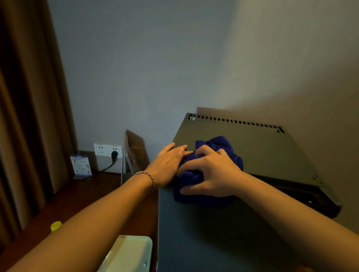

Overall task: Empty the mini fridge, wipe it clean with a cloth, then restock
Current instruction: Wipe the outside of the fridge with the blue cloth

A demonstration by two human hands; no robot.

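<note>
The mini fridge [242, 196] is the biggest thing here — a dark grey metal box standing on a reddish-brown wooden desk [73, 199], its back close to the pale wall. From above you see its flat top, a row of small vent slots along the rear edge, and the plain left side panel dropping to the desk. The front edge, on the right, shows a dark strip; whether the door is ajar I cannot tell.

To the left hangs a brown curtain [4, 104], and the desk runs along beneath it, with open wood between the curtain and the fridge's left side. A pale green tray [127, 259] lies flat just beside the fridge's lower left corner, apart from it.

Bunched on the fridge's top near its left edge is a deep blue cloth [214, 151], part of it spilling over the side. The right hand [212, 173] grips it, fingers curled into the folds. The left hand [168, 163] lies flat on the top, fingers straight and together, fingertips touching the cloth.

Further back — a folded card stand [130, 160], a wall socket [108, 150] with a black plug in it, a small blue leaflet stand [80, 166], and a little yellow cap [56, 226] alone on the desk
</note>
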